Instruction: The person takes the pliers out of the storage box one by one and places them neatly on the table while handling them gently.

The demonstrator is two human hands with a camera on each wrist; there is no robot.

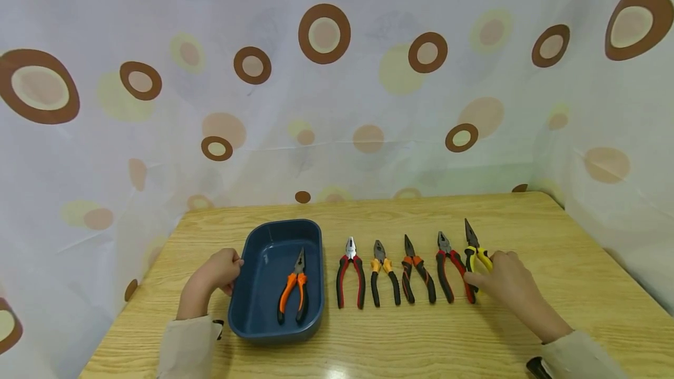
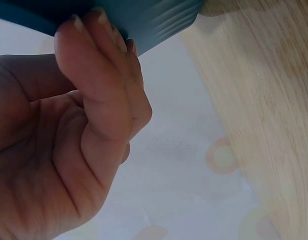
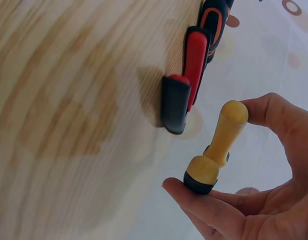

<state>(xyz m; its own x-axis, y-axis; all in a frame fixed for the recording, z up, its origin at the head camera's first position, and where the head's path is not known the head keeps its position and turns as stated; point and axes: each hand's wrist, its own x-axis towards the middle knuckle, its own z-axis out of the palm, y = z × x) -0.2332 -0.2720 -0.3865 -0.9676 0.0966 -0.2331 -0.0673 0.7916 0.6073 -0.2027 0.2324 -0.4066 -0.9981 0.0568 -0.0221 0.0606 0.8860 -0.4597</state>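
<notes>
My left hand (image 1: 215, 276) grips the left rim of a dark blue plastic bin (image 1: 276, 338), its bent fingers (image 2: 101, 90) against the outer wall in the left wrist view. Orange-and-black long-nose pliers (image 1: 295, 285) lie in the bin, jaws pointing away. At the right end of a row of pliers, my right hand (image 1: 508, 282) holds yellow-and-black long-nose pliers (image 1: 472, 241) by the handles. In the right wrist view the thumb is on one yellow handle end (image 3: 233, 114) and the fingers are under the other. Red-and-black pliers (image 1: 445, 247) lie just left of this hand.
Between bin and right hand, more pliers lie side by side on the wooden table (image 1: 400, 344): red-and-black ones (image 1: 350, 253), yellow-and-black ones (image 1: 379, 256) and orange-and-black ones (image 1: 411, 250). A patterned cloth (image 1: 358, 98) hangs behind the table and along its sides.
</notes>
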